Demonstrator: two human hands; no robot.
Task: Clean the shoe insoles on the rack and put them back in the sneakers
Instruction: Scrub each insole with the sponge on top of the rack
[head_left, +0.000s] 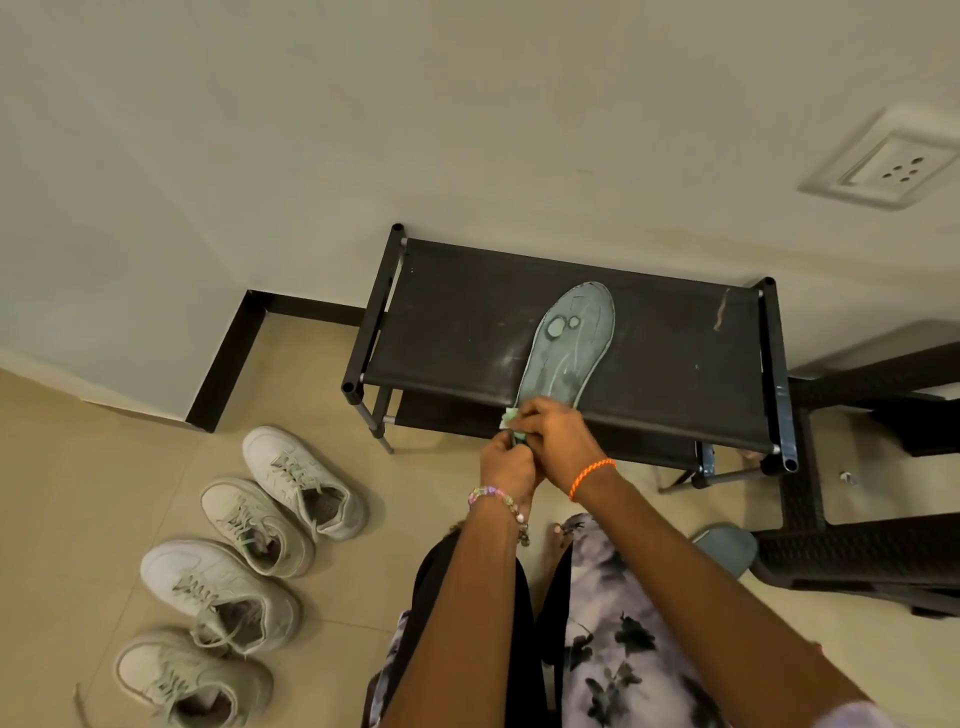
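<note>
Hands meet at the heel of an insole on a shoe rack

Hands come together at the front edge of a black rack, fingers curled. The right hand, an orange cord bracelet on its wrist, grips a pale green cloth and bears down on the heel end of a grey-green insole. The left hand, with a beaded bracelet at the wrist, is tucked just below and against the right, its fingers closed round something small and dark at the rack's edge; whether that is the insole's heel or another thing cannot be told.

The insole lies flat on the rack's top fabric shelf, toe pointing toward the wall, heel at the near edge under the hands. Two round pale marks show near its toe, and light streaks run along its length. Whitish smears mark the fabric beside it.

On the tiled floor to the left, well apart from the rack, four white sneakers stand in a row, laces loose and openings upward. A socket sits on the wall at upper right, and dark wicker furniture stands just to the right of the rack.
</note>
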